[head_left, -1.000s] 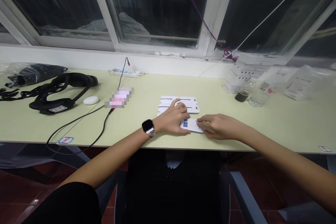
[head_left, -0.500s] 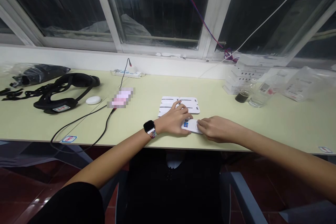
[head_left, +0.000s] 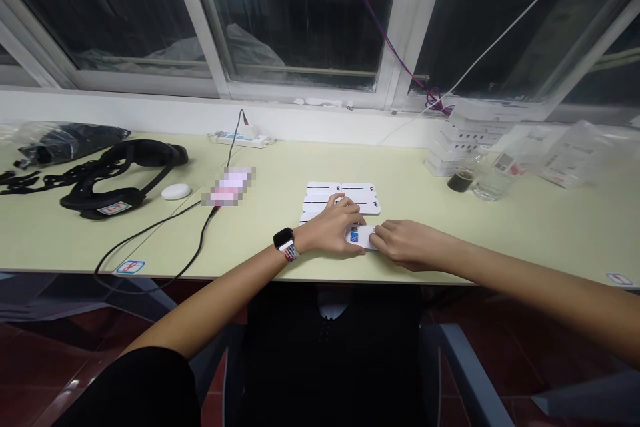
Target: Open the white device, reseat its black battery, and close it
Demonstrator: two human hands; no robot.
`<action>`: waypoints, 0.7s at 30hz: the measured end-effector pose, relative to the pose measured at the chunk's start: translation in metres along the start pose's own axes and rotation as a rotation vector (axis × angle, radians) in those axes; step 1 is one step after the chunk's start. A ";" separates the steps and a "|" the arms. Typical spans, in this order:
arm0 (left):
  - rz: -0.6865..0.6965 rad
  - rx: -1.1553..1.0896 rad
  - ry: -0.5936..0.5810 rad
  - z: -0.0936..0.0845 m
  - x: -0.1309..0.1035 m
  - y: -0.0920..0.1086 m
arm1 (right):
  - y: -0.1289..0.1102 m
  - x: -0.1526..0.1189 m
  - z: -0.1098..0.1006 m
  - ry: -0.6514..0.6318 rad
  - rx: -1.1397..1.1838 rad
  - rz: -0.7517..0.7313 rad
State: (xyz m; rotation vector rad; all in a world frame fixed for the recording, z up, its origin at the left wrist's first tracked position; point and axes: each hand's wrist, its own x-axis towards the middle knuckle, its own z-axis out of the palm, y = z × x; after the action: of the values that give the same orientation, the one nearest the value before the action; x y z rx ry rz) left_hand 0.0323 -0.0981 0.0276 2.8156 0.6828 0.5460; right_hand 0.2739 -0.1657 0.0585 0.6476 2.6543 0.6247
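Note:
A small white card-like piece with a blue printed mark lies near the table's front edge, between my hands. My left hand, with a watch at its wrist, grips its left end between thumb and fingers. The fingers of my right hand are closed on its right end. Just beyond, several flat white pieces with black lines and black letter marks lie side by side in rows. My left hand partly covers the nearer ones.
On the left are a black headset, a white oval object, a blurred-out pink item and looping black cable. A power strip sits behind. At right stand a dark-filled cup, a clear bottle and stacked white boxes.
My right hand has shifted slightly left along the white piece, whose right end now sits a little higher in view. My left hand stays nearly in place.

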 end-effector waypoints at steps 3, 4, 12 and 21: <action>-0.051 -0.004 0.000 0.001 0.001 0.005 | -0.002 0.000 0.004 0.044 -0.029 0.020; -0.061 -0.004 -0.001 0.002 0.002 0.006 | -0.003 0.000 0.006 0.059 -0.036 0.024; -0.065 0.008 0.003 0.004 0.002 0.007 | -0.004 0.000 0.014 0.116 -0.019 0.051; -0.045 0.036 0.016 0.004 -0.001 0.004 | 0.011 -0.016 0.014 0.175 0.384 0.180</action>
State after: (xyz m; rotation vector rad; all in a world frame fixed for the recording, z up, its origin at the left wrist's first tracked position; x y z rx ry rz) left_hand 0.0349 -0.1022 0.0245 2.8245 0.7646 0.5550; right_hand 0.2967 -0.1603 0.0558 0.9865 2.9318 0.2204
